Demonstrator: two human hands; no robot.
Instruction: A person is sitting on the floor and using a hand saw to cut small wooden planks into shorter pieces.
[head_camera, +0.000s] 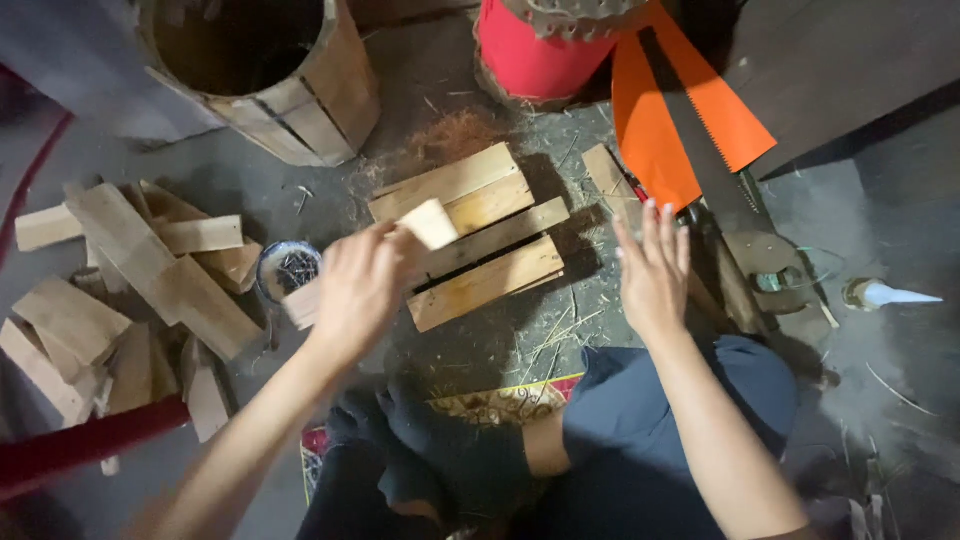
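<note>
My left hand (358, 285) grips a short wooden slat (430, 222) and holds it slanted above a small panel of wooden planks (490, 235) lying on the floor. One end of the slat sticks out past my fingers over the panel, the other end shows below my hand. My right hand (652, 268) hovers flat with fingers apart to the right of the panel, holding nothing, near a loose wooden strip (607, 175). A small round tin of nails (288, 268) sits just left of my left hand.
A heap of cut wood pieces (130, 290) covers the left floor. A wooden slatted bucket (265, 75) stands at the back left, a red bucket (530, 55) at the back. A hand saw on orange sheets (690, 130) lies right. A glue nozzle (890, 295) lies far right.
</note>
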